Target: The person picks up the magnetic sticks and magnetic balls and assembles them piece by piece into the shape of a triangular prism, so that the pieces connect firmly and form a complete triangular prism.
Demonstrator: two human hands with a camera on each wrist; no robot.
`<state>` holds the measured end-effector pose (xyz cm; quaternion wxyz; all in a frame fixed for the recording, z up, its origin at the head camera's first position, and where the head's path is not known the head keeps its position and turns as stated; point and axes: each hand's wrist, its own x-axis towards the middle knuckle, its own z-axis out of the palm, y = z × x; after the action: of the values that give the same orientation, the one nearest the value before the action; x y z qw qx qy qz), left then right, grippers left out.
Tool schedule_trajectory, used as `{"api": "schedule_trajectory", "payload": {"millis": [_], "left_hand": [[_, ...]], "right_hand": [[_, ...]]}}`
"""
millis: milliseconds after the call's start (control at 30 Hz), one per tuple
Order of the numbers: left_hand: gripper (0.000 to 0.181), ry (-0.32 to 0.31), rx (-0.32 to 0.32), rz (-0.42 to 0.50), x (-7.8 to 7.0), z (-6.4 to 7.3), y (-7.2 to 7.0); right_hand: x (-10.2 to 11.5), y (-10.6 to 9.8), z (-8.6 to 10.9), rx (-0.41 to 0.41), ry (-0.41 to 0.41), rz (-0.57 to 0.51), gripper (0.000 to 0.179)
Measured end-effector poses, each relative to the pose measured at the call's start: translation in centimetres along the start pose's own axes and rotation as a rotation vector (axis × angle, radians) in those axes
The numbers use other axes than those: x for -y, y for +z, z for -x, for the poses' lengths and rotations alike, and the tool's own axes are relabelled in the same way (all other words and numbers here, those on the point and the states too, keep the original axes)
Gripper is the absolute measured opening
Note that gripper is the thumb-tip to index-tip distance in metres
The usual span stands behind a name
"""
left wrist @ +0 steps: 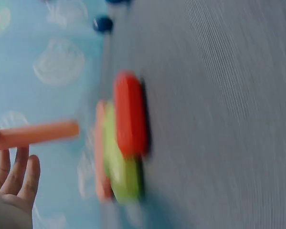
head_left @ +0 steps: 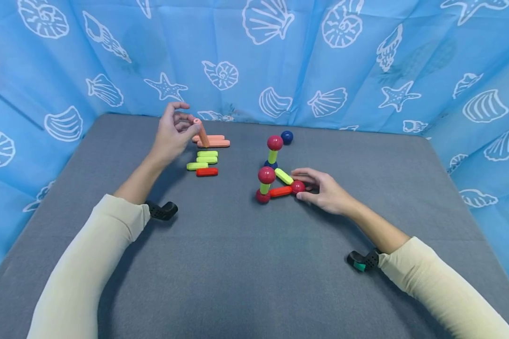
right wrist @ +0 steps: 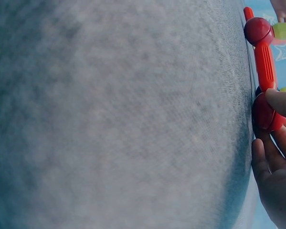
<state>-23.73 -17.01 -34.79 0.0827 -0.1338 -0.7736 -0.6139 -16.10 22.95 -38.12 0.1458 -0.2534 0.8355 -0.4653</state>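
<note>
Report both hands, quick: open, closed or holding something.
Left hand: holding a salmon-colored stick, pinched by thumb and fingers.
Right hand: holding the rightmost red ball between thumb and fingers.

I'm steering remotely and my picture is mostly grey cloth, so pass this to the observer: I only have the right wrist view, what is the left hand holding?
Observer: The left hand holds a salmon-coloured stick near one end.
Operator: How many lime sticks lie near that hand?
Observer: Three, grouped together on the table.
Operator: At the upper right of my picture a green rod is cut off by the edge. What is at its far end?
Observer: A red ball, sitting on top of it.
</note>
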Motion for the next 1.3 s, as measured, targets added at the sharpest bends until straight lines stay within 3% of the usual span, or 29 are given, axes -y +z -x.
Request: {"api": "schedule_trajectory", "payload": {"millis": [200,367,533,900,1300], "left_hand": [[0.046,-0.061,0.127,0.190,-2.5,0.9,4.0],[0.052,-0.191,0.227,0.198,-3.0,1.7,7.8],[0.051,-0.248,0.282,0.195,-2.7,1.9,10.1],[0.050,-0.258,0.330,0.192,-2.8,1.9,12.2],[0.056,-0.258,0.338,0.155,-2.9,2.1,12.8]], "right_hand": [[-0.1,0.0,0.0,-0.002,-0.006,-0.002,0.057],[-0.3,-0.1,0.0,0.000,-0.005,-0.005,0.058],[-0.2,-0.1,-0.1,0.002,0.010,-0.009,0.058],[-0.2,-0.1,-0.1,0.006,0.014,-0.014,0.058],[0.1,-0.1,0.0,0.009,0.033,-0.007,0.057]]}}
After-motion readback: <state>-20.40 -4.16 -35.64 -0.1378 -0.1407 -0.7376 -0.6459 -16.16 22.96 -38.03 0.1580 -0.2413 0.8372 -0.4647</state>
